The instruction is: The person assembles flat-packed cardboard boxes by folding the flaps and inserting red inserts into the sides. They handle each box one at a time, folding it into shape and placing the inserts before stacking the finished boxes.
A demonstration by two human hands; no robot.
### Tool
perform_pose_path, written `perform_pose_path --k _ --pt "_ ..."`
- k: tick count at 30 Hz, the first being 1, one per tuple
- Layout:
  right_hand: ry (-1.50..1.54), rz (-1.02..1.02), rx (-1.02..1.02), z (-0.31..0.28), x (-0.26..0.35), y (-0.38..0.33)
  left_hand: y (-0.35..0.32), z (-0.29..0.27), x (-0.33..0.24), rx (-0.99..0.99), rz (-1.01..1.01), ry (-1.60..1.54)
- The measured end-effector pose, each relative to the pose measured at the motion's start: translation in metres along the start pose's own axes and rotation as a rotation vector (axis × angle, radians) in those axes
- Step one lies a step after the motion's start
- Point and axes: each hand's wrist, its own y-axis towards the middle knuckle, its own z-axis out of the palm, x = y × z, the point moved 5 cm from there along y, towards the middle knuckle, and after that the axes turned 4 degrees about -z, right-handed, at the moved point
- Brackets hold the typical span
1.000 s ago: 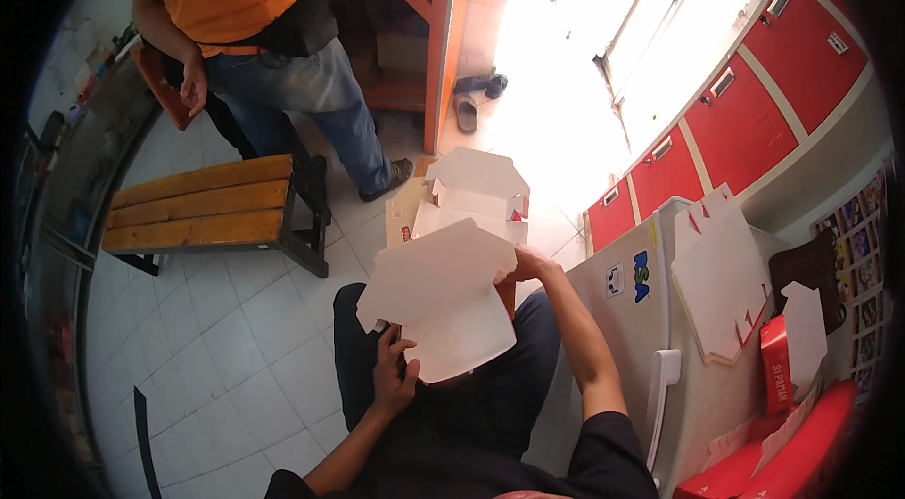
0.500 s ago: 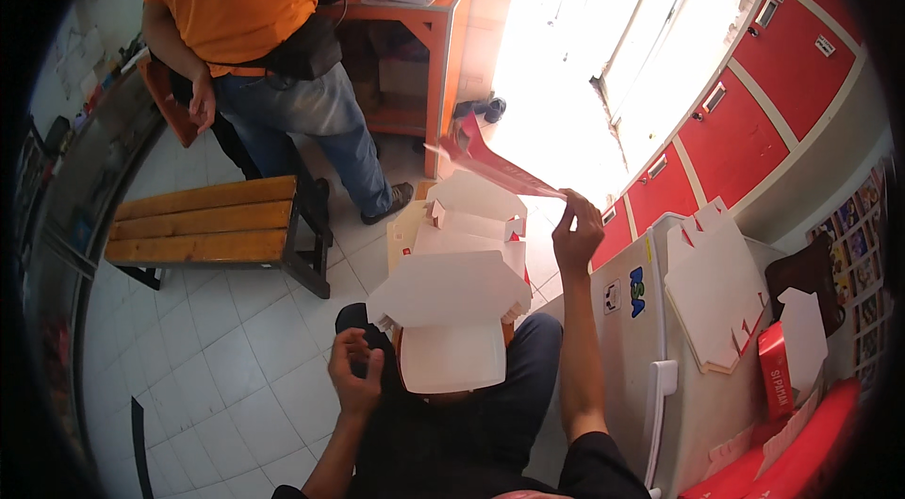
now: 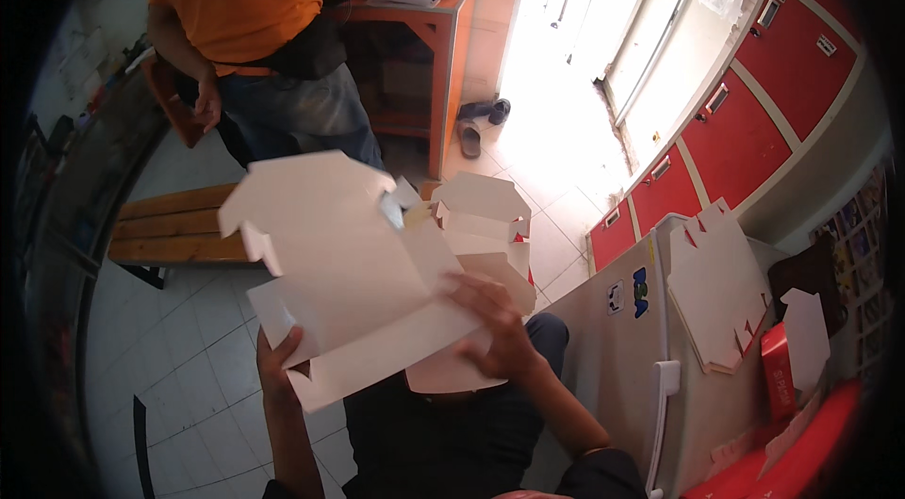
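Flat white box blank (image 3: 349, 282) held open over the lap at picture centre, panels unfolded, no walls raised: folding judged barely begun. Left hand (image 3: 276, 359) at 7 o'clock pinching its lower edge, right hand (image 3: 500, 334) at 4 o'clock with fingers spread against a panel. Folded boxes (image 3: 481, 212) stacked at 1 o'clock, more blanks (image 3: 721, 296) waiting at 3 o'clock

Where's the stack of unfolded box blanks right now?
In the head view, the stack of flat box blanks lies on top of the grey fridge at the person's right, beside a red carton.
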Motion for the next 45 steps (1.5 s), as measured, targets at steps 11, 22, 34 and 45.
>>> perform_pose_path --k 11,22,34,45 --pt "0.199 0.131 0.028 0.030 0.042 0.046 -0.001 -0.009 -0.008 -0.476 0.546 0.639" --pt "-0.182 -0.394 0.112 0.137 0.057 0.039 -0.024 0.016 -0.048 -0.159 0.410 -0.186" --pt "0.086 -0.531 -0.032 0.127 0.080 0.041 -0.010 0.008 -0.027 0.028 0.342 -0.343" --pt "0.438 -0.396 0.063 0.125 0.063 0.066 -0.028 0.029 -0.021 -0.172 0.452 -0.354"
